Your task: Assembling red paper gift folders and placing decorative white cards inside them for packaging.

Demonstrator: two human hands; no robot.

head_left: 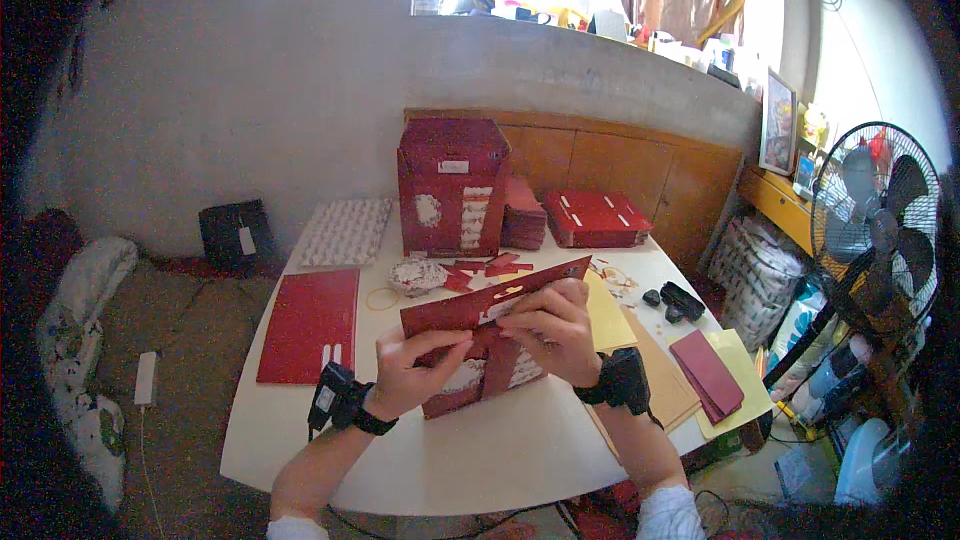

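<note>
A dark red folded cardboard piece [440, 316] is held up over the near middle of the table, tilted so its right end is higher. Its upper flap has slot-like cutouts, and white patterned patches show on the lower part. My left hand [412, 372] is closed on its left side, thumb and fingers pinched together. Higher up, my right hand [553, 332] grips the flap near the cutouts with bent fingers. The fingers hide part of the fold. A flat dark red sheet [308, 325] with two white strips lies to the left of my left hand.
On the white table [430, 475], a tall red box [450, 175] stands at the back beside red card stacks [600, 217]. A white bumpy sheet [345, 232], a crumpled white ball [417, 277] and red scraps lie around it. Yellow sheets [745, 380] lie right, near a black fan [880, 220].
</note>
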